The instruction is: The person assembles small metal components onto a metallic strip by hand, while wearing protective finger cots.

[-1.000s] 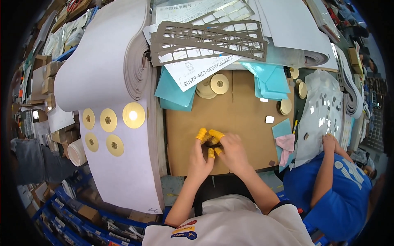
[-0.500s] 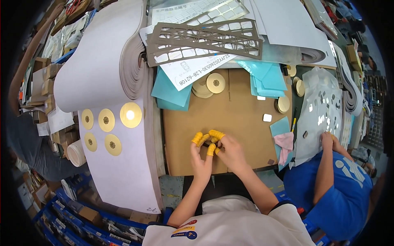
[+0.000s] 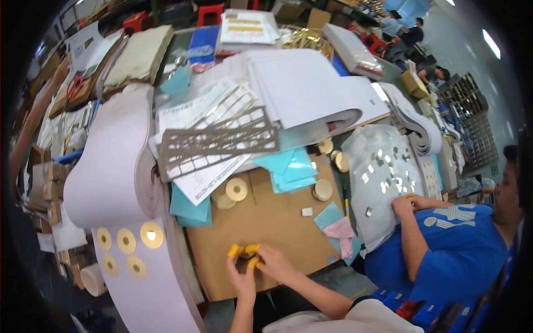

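Note:
My left hand and my right hand meet low over a brown cardboard sheet. Yellow finger cots cover several fingertips. Between the fingertips of both hands is a small dark piece, mostly hidden; its kind is too unclear to tell. Farther back on the cardboard lie gold discs, the front one a round disc with a patterned centre. A small white rounded square lies to the right of my hands.
Gold discs lie on white roll paper at left. Brown cut-out frames cover papers at the back. Teal sheets and a pink cloth lie rightward. A co-worker in blue handles small pieces on a clear plastic sheet.
The view has tilted up and swung right, so the table sits lower and farther left in it. My hands stay together over the cardboard, fingers still pinched around the small piece.

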Motion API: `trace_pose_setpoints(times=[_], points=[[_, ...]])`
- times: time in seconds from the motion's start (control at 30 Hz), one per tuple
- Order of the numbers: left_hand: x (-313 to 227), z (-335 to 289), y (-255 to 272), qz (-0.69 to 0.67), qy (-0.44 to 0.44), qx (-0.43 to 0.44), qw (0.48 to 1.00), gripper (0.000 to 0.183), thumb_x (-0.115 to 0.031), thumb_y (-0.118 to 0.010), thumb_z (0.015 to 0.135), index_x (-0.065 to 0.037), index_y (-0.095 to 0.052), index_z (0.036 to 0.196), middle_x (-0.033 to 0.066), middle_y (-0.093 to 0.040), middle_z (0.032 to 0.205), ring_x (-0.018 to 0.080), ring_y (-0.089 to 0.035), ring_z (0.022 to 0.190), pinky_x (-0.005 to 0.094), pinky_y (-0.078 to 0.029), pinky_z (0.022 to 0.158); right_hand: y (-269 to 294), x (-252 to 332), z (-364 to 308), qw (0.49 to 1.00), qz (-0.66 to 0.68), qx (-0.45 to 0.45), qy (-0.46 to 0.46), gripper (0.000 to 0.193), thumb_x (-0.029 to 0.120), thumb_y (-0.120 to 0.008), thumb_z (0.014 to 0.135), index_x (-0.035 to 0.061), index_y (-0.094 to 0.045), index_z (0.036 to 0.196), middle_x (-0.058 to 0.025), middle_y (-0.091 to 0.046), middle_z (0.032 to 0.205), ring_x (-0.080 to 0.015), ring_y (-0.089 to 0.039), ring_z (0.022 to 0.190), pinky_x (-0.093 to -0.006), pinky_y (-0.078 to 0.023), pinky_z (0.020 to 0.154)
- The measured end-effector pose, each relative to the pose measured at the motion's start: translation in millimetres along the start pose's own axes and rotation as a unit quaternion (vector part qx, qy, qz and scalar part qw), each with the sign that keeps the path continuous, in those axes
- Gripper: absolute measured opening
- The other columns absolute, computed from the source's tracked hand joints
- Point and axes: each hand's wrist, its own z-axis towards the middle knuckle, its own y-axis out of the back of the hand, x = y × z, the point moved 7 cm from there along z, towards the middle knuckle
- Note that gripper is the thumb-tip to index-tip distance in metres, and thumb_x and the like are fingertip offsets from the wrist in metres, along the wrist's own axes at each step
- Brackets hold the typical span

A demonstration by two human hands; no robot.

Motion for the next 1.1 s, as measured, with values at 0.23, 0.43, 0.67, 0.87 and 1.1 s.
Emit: trace_pose_setpoints(times=[0.23, 0.43, 0.67, 0.87, 1.1], points=[[-3.2, 3.2, 3.8, -0.081, 0.009, -0.028, 0.996, 0.046, 0.002, -0.062, 0.083, 0.003, -0.046, 0.127, 0.0130, -0.054, 0.121, 0.0229, -0.053, 0.114, 0.0344, -0.041, 0.099, -8.0, -8.0, -1.6, 0.998, 0.057, 0.007, -0.007, 0.031, 0.007, -0.065, 0.073, 0.0031, -0.057, 0.102, -0.0134, -0.058, 0.089, -0.0309, -0.060, 0.080, -0.0383, -0.050, 0.068], [1.5, 12.6, -4.3, -0.072, 0.025, -0.014, 0.997, 0.030, 0.000, -0.065, 0.083, 0.002, -0.059, 0.113, 0.0100, -0.060, 0.112, 0.0194, -0.058, 0.105, 0.0309, -0.045, 0.093, -0.7, -6.3, 3.0, 0.997, 0.070, -0.005, -0.028, 0.031, 0.012, -0.063, 0.078, 0.0064, -0.057, 0.108, -0.0127, -0.059, 0.093, -0.0328, -0.061, 0.081, -0.0397, -0.050, 0.067], [2.3, 11.5, 3.3, -0.045, 0.026, -0.027, 0.998, 0.029, -0.004, -0.060, 0.089, 0.003, -0.056, 0.117, 0.0104, -0.059, 0.117, 0.0197, -0.055, 0.111, 0.0319, -0.042, 0.097, 2.5, -3.6, 2.2, 0.994, 0.091, -0.053, -0.022, 0.018, 0.004, -0.067, 0.077, 0.0021, -0.058, 0.093, -0.0084, -0.055, 0.085, -0.0225, -0.057, 0.063, -0.0311, -0.049, 0.057], [-3.3, 9.4, 2.7, -0.063, -0.001, -0.007, 0.998, 0.030, -0.004, -0.055, 0.092, 0.003, -0.053, 0.121, 0.0110, -0.056, 0.122, 0.0200, -0.052, 0.115, 0.0326, -0.041, 0.099, 0.1, 0.3, -0.6, 0.995, 0.086, -0.055, -0.022, 0.017, 0.004, -0.067, 0.078, 0.0011, -0.057, 0.092, -0.0083, -0.055, 0.084, -0.0219, -0.057, 0.063, -0.0311, -0.048, 0.056], [1.4, 11.3, 9.5, -0.064, 0.017, -0.023, 0.998, 0.029, -0.002, -0.053, 0.093, 0.004, -0.053, 0.121, 0.0111, -0.056, 0.121, 0.0191, -0.052, 0.116, 0.0325, -0.041, 0.099, -1.5, 0.0, -0.3, 0.994, 0.087, -0.063, -0.023, 0.018, 0.002, -0.067, 0.077, 0.0004, -0.057, 0.092, -0.0085, -0.053, 0.082, -0.0223, -0.057, 0.064, -0.0317, -0.048, 0.056]])
